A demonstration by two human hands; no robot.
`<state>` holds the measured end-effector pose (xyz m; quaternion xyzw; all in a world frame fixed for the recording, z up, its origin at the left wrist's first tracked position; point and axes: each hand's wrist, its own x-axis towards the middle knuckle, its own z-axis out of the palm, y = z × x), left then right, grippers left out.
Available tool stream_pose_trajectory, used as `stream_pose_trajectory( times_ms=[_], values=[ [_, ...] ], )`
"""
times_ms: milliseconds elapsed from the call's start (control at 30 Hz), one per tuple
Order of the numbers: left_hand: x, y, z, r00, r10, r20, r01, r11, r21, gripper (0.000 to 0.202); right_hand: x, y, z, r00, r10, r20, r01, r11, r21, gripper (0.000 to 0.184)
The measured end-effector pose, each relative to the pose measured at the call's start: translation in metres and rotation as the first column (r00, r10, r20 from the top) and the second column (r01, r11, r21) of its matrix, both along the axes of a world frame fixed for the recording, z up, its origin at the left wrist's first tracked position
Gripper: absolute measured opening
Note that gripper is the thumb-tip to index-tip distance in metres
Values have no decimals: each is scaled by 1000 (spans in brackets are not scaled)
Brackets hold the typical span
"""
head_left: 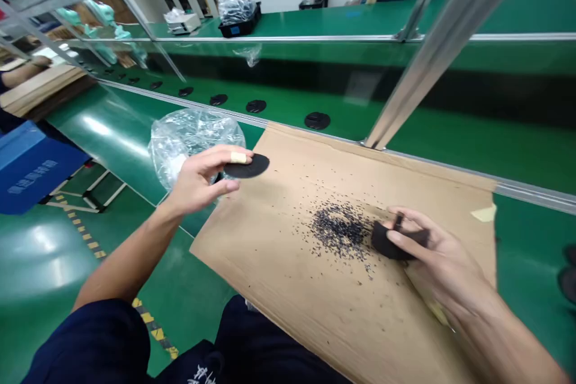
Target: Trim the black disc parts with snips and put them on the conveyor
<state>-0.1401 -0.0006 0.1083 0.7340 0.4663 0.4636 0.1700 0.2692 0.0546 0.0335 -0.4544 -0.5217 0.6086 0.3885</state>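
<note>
A thin black disc point(246, 166) is held at its left side by my left hand point(202, 177), fingers on top and thumb below, above the cardboard's left edge. One finger wears a pale tape wrap point(240, 158). On the right, my right hand point(436, 249) closes round a dark, curved black piece point(398, 243), with a small stub rising by the fingertips. Beneath that palm shows a yellowish slim object point(434, 309); its kind is unclear. Small black scraps point(339, 228) lie scattered on the cardboard sheet point(288, 276) between my hands.
A row of black discs point(317, 120) lies on the green surface behind the metal rail. A clear plastic bag point(198, 132) sits left of the cardboard. A metal post point(414, 60) rises at the back right. A blue bin point(36, 168) and another person's arm point(24, 72) are at left.
</note>
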Motion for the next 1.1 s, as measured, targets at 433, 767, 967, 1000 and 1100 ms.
stream_pose_trajectory(
  times_ms=[433, 767, 967, 1000, 1100],
  values=[
    [168, 8, -78, 911, -367, 186, 372, 928, 10, 22, -29, -58, 6, 981, 45, -187, -95, 957, -273, 30],
    [174, 12, -99, 967, -249, -53, 253, 964, 82, 40, -20, -65, -20, 976, -21, -215, -34, 968, -249, 44],
    [176, 8, -105, 947, -249, -204, 266, 962, 65, 37, -23, -69, -24, 994, -24, -106, 5, 985, -174, 41],
    [177, 7, -105, 945, -238, -224, 260, 963, 74, 37, -23, -70, -24, 995, -35, -94, 19, 985, -170, 41],
    [177, 4, -104, 948, -208, -240, 239, 965, 106, 39, -24, -72, -24, 996, -77, -47, 68, 983, -169, 42]
  ],
)
